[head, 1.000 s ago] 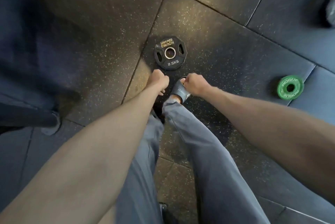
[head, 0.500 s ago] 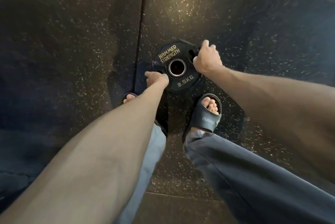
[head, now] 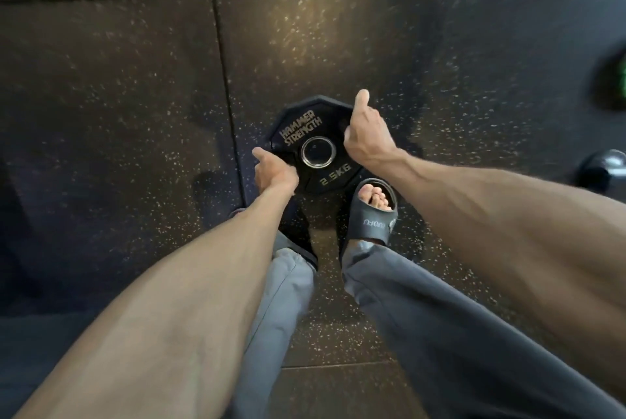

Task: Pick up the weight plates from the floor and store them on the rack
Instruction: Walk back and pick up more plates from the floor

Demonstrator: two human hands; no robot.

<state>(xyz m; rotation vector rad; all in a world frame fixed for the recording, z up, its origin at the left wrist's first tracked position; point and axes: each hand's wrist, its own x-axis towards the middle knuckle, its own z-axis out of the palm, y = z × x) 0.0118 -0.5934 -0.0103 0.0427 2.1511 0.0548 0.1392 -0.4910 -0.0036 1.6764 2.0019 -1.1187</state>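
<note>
Head view: black plate (head: 306, 129), edges partly covered

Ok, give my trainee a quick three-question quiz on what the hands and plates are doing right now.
1. True or false: the left hand and the right hand both grip the black plate.
2. Which weight is printed on it? A 2.5KG, B 10KG, C 20KG.
3. Fill in: the green plate shows at the view's ___ edge.
Key: 1 true; 2 A; 3 right.
</note>
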